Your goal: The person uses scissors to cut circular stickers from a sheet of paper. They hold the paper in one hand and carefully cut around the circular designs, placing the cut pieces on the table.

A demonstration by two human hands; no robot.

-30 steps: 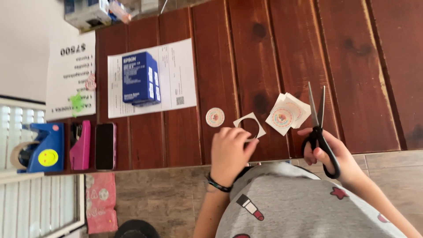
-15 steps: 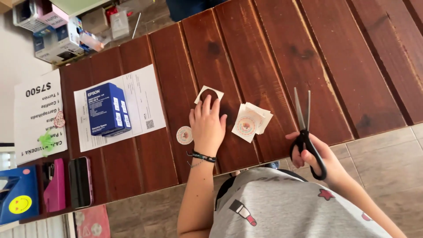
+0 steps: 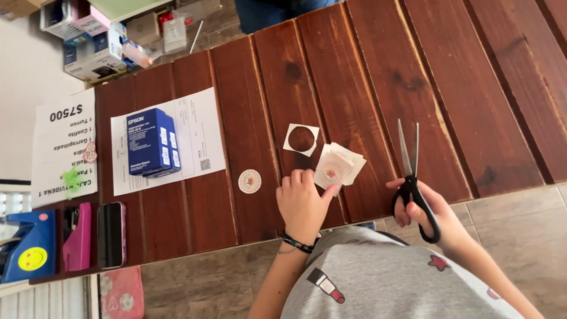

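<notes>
My left hand (image 3: 302, 199) rests on the brown wooden table (image 3: 354, 77), its fingertips touching a small stack of white paper squares (image 3: 338, 168) printed with round stickers. Just beyond the stack lies a paper square with a round hole cut out of it (image 3: 300, 139). A cut-out round sticker (image 3: 249, 181) lies to the left of the hand. My right hand (image 3: 426, 207) holds black-handled scissors (image 3: 411, 177), blades nearly together and pointing away from me, over the table's near edge.
A blue box (image 3: 151, 142) sits on a printed sheet (image 3: 195, 124) at the left. A dark phone (image 3: 111, 234), a pink stapler (image 3: 78, 236) and a blue tape dispenser (image 3: 26, 246) lie at the left end, beside a white sign (image 3: 62, 142). Boxes (image 3: 94, 35) stand on the floor beyond.
My left hand let go of the holed paper square, leaving it on the table, and drew back to the stack of squares. The scissors stayed in my right hand.
</notes>
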